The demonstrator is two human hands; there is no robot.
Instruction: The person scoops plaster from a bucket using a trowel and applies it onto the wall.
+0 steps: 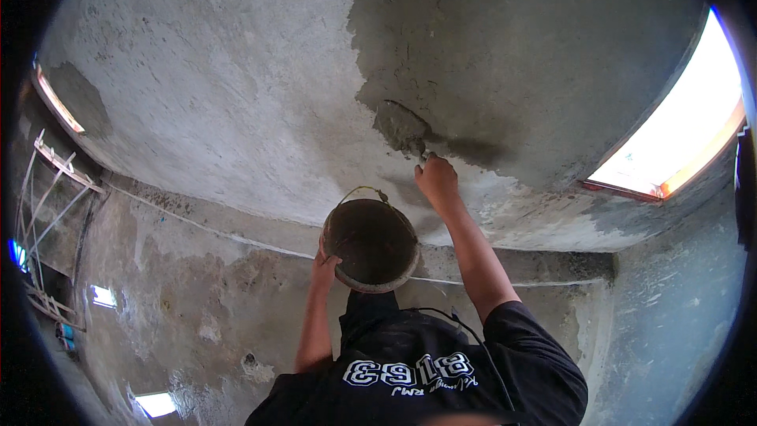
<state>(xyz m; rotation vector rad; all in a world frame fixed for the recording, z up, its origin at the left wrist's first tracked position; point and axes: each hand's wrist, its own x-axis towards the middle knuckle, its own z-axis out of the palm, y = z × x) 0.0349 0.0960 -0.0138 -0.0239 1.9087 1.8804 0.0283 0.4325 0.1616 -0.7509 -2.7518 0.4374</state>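
A trowel (400,125) is held up in front of a big grey wall (213,95), right by the ragged edge where a dark, wet-looking patch (512,47) meets the pale part. Its blade is coated with grey mud, and whether the wall is touched by it cannot be told. The trowel is gripped at its 5 o'clock end by the right hand (438,177), with the fingers wrapped tight around the handle. Near 6 o'clock from the trowel, a round bucket (371,244) is held with its dark mouth tipped into view, and a thin loop (359,189) is arched over its top. The bucket's rim is pinched at 8 o'clock by the left hand (325,264); the thumb can be seen, but most fingers are hidden. Farther out, a black shirt (505,355) is seen at 6 o'clock, a bright window (686,110) at 3 o'clock, and pale poles (63,164) at 9 o'clock.
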